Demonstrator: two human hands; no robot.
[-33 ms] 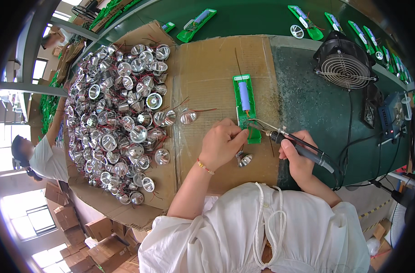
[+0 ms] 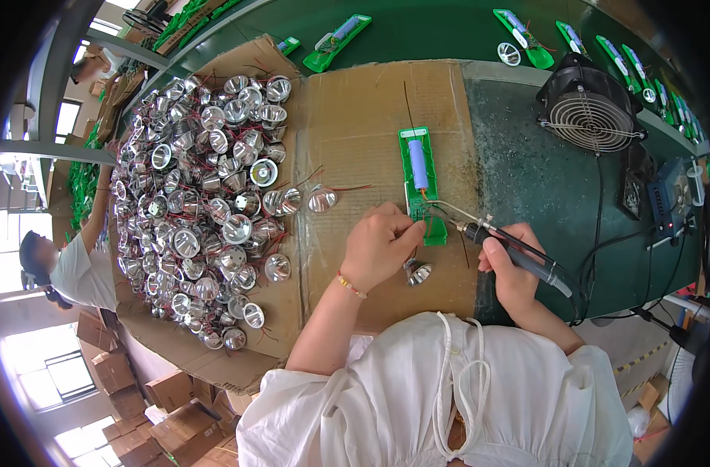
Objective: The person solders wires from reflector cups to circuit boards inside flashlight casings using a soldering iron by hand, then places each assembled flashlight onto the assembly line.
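Note:
A green plastic housing (image 2: 414, 167) lies on the cardboard in front of me, with a purple cylindrical battery (image 2: 417, 163) and a small circuit board in it. My right hand (image 2: 512, 261) grips a soldering iron (image 2: 526, 263); a thin metal tube along it bends toward the board. The iron's tip is at the board's right side. At the housing's lower left edge, my left hand (image 2: 384, 240) is closed in a pinch, apparently on a thin wire that is mostly hidden by the fingers. Just below lies a silver reflector cup (image 2: 420, 274).
Many silver reflector cups (image 2: 186, 243) with red wires are heaped on cardboard at left. A black fan (image 2: 588, 117) and a blue control box (image 2: 668, 198) stand at right, with cables between. More green housings (image 2: 336, 43) lie along the far side. Another person (image 2: 79, 268) works at far left.
The soldering iron's tip and its thin tube have shifted very slightly at the board. My left hand keeps its place. The other person's arm at far left has moved a little.

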